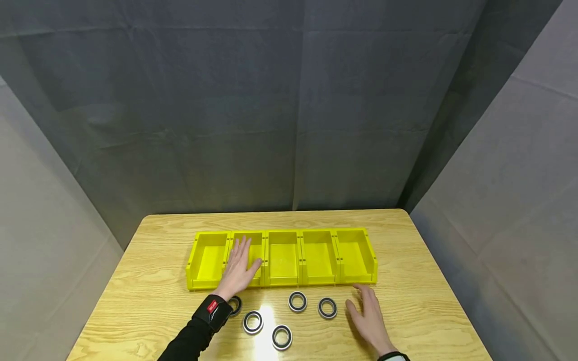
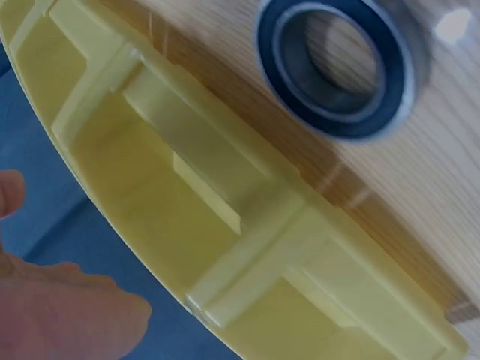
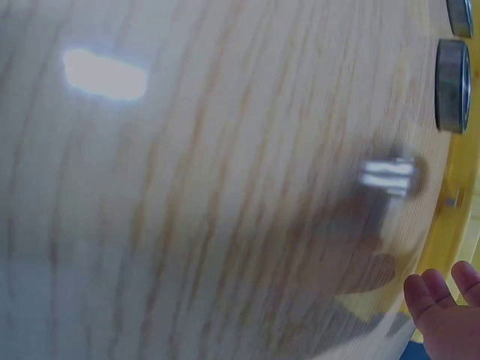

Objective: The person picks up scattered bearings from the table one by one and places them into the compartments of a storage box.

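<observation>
My left hand (image 1: 239, 269), fingers straight and spread, reaches over the second compartment from the left of a yellow bin row (image 1: 283, 282). Nothing shows in its grasp. My right hand (image 1: 368, 318) hovers at the right front of the row, fingers loosely extended and holding nothing. Left of it lies a bearing (image 1: 327, 308) with a dark ring and silver rim. More bearings lie flat on the table: one at the middle (image 1: 297, 301), one nearer the front (image 1: 282, 337), one to the left (image 1: 253, 322), and one (image 1: 235, 305) partly hidden by the left wrist.
The bin row's several compartments, such as the far right one (image 1: 354, 253), show bare floors. Under everything is a wood-grain table (image 1: 149, 281). A dark grey curtain (image 1: 226, 125) hangs behind it, and pale panels (image 1: 510, 200) stand at both sides.
</observation>
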`<action>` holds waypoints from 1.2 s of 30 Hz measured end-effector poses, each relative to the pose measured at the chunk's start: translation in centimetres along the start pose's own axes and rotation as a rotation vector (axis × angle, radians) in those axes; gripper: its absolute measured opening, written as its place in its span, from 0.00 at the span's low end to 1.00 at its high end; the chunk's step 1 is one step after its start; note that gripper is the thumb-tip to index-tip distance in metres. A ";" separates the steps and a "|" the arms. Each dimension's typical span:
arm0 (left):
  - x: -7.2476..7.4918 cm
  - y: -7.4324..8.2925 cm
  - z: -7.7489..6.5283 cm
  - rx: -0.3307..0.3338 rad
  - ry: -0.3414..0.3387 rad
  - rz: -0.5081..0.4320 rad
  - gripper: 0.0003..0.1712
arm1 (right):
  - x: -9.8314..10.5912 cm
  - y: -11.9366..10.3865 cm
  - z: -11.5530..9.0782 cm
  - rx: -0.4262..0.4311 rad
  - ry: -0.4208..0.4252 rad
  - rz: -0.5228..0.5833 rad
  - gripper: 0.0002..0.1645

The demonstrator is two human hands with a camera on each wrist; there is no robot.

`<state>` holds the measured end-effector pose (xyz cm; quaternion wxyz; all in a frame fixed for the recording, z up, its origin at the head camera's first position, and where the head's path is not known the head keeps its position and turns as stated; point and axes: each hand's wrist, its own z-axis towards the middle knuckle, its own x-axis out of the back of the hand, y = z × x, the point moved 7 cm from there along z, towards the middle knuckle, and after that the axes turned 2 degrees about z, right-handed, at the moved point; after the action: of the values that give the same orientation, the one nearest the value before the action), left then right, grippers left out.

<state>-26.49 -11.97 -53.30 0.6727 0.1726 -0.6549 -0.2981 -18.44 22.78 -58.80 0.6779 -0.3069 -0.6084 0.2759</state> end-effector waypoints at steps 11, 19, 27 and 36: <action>-2.4 1.4 0.8 -0.039 -0.036 0.003 0.36 | -1.9 -2.0 -0.7 0.175 -0.025 -0.123 0.28; -3.7 1.7 1.5 -0.036 -0.056 -0.005 0.33 | -3.5 -3.1 -1.0 0.234 -0.089 -0.253 0.25; -4.6 1.9 1.9 -0.020 -0.068 0.003 0.34 | -4.3 -4.0 -1.4 0.292 -0.111 -0.292 0.24; -5.3 2.0 2.3 0.001 -0.085 0.013 0.36 | -5.5 -4.6 -1.2 0.323 -0.169 -0.346 0.24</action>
<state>-28.24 -6.79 -55.97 0.6461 0.1559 -0.6840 -0.3008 -17.86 15.56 -59.00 0.7021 -0.0614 -0.6544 0.2740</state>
